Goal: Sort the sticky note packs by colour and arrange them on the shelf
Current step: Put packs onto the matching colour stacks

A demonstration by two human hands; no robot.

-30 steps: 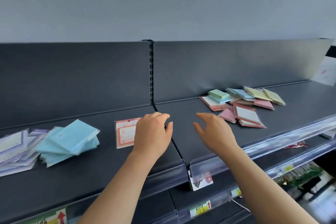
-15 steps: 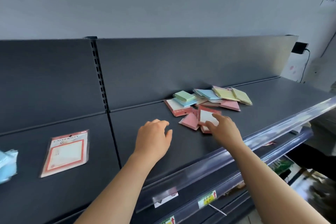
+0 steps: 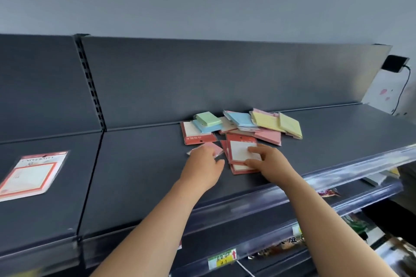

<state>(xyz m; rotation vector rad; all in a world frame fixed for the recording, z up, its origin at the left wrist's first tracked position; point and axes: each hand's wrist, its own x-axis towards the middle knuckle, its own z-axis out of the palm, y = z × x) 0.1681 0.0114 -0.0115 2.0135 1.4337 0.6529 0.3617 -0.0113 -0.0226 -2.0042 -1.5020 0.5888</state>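
Your right hand [image 3: 269, 164] rests on the top red pack [image 3: 242, 149] of a small red stack near the shelf [image 3: 139, 177] front, fingers spread flat across its white window and thumb at its near edge; whether it is gripped or only pressed cannot be told. Your left hand [image 3: 203, 168] covers the near part of a pink pack [image 3: 210, 147] just left of that stack, fingers curled down onto it; the grip itself is hidden.

Behind both hands, against the back panel, lies the mixed pile: a green pack [image 3: 208, 118] on a blue pack [image 3: 206, 128] on another red pack [image 3: 195, 136], then blue, yellow [image 3: 276, 122] and pink packs overlapping.

One red-bordered pack [image 3: 31, 174] lies alone on the left shelf bay, well apart.
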